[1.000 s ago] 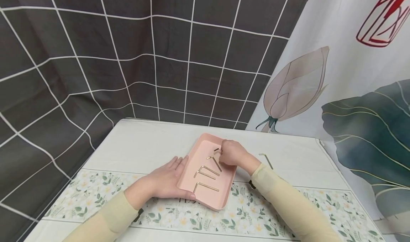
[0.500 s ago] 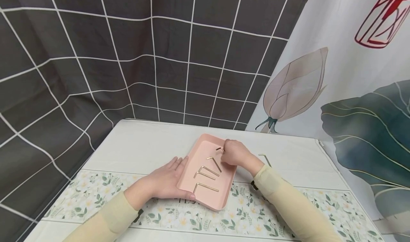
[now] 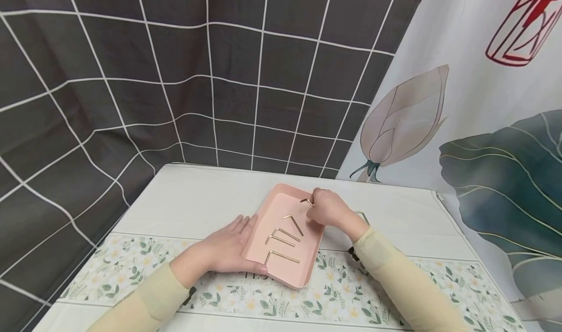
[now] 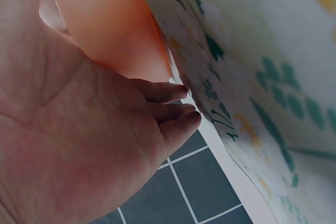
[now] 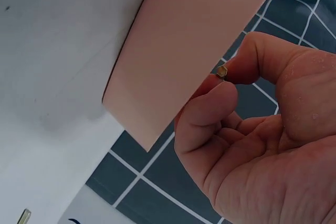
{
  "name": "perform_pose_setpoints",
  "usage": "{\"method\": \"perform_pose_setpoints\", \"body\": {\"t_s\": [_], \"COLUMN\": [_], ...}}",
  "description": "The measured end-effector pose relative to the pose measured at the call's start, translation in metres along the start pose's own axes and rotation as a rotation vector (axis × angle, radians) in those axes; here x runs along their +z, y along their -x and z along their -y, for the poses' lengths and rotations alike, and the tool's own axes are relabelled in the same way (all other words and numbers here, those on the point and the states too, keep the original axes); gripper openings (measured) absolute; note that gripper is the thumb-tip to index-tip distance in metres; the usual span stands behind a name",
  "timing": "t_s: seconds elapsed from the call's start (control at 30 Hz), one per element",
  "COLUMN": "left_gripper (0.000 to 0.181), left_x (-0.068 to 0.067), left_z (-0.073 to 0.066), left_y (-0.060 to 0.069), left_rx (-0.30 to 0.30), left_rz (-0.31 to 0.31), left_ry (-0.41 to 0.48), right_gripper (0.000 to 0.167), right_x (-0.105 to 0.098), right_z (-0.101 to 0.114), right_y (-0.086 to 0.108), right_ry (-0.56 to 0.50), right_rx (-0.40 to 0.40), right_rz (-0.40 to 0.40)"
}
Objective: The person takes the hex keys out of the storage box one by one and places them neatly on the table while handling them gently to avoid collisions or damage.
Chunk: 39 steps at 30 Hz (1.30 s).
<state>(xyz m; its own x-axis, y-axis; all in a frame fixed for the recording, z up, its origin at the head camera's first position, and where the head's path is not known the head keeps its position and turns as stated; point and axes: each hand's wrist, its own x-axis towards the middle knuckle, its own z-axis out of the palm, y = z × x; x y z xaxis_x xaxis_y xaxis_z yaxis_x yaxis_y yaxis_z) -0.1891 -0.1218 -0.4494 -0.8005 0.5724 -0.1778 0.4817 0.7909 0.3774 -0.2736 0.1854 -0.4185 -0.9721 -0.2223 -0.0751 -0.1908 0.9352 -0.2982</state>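
Note:
My right hand (image 3: 329,209) is at the far right edge of a shallow pink tray (image 3: 283,204). Between thumb and curled fingers it pinches a brass-coloured hex key (image 3: 307,201); in the right wrist view, the key's six-sided end (image 5: 222,71) pokes out. My left hand (image 3: 228,248) rests against the tray's left side, its fingers fairly straight and its thumb along the near rim. Several other hex keys lie inside the tray, among them one near the front (image 3: 284,257) and one farther back (image 3: 295,224). The left wrist view shows the left palm (image 4: 79,124) beside the tray wall.
Another hex key (image 3: 362,216) lies on the table right of the tray, partly hidden by my right arm. A white cloth with a floral band (image 3: 228,298) covers the table. Behind hang a dark grid-patterned curtain (image 3: 237,102) and a white printed one (image 3: 408,171).
My right hand has shifted slightly right and away from me, and the pinched hex key has moved with it towards the tray's far right corner. Left hand and tray stay put.

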Motion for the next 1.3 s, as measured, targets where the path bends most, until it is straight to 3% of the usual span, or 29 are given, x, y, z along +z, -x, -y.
{"method": "perform_pose_setpoints", "body": {"t_s": [0.6,1.3], "left_gripper": [0.142,0.143], "left_x": [0.001,0.0], "left_z": [0.001,0.0], "left_y": [0.0,0.0], "left_rx": [0.006,0.005], "left_rz": [-0.005,-0.005], "left_ry": [0.009,0.004], "right_gripper": [0.017,0.025], "right_x": [-0.016,-0.025], "right_z": [-0.03,-0.078], "right_y": [0.006,0.019], "right_ry": [-0.036,-0.043], "right_rx": [0.032,0.069], "right_rz": [-0.032,-0.039]}}
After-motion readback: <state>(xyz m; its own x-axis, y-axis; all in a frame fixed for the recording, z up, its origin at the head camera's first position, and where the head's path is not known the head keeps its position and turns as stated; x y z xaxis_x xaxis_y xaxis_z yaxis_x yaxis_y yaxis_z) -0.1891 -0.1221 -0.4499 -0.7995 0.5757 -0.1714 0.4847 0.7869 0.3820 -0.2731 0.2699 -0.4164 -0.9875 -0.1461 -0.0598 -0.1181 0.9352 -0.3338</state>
